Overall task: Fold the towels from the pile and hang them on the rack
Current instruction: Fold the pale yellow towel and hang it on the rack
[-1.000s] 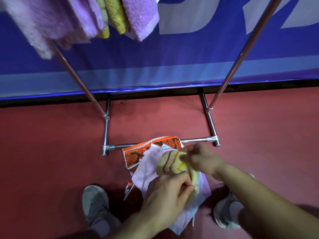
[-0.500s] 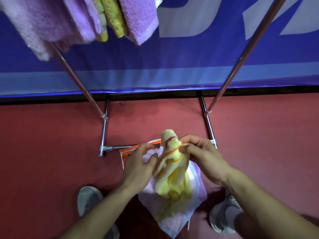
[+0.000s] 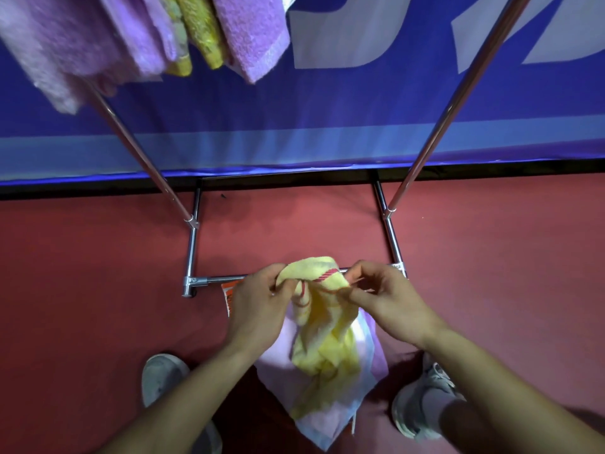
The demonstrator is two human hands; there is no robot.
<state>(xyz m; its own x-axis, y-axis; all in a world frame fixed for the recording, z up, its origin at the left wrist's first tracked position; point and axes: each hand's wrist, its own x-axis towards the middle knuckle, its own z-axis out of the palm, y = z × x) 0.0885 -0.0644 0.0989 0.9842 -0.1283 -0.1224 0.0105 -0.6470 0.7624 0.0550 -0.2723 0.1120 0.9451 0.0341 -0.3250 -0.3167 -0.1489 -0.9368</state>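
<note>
A yellow towel [image 3: 322, 335] with red stripes hangs bunched between my hands, above the floor. My left hand [image 3: 258, 306] grips its upper left edge and my right hand [image 3: 383, 299] pinches its upper right edge. Under it on the floor lies the pile: a pale pink and lilac towel [image 3: 330, 417] and an orange patterned cloth [image 3: 229, 291], mostly hidden. The metal rack [image 3: 429, 126] stands in front of me, with several folded purple and yellow towels [image 3: 203, 31] hung at the top left.
The rack's base bars [image 3: 191, 253] rest on red floor [image 3: 82, 290]. A blue banner wall [image 3: 294, 126] is right behind the rack. My two shoes [image 3: 162, 378] stand on either side of the pile.
The yellow towel has been lifted off the pile and drawn out between both hands. My hands have moved apart along its top edge, and the view has tilted slightly.
</note>
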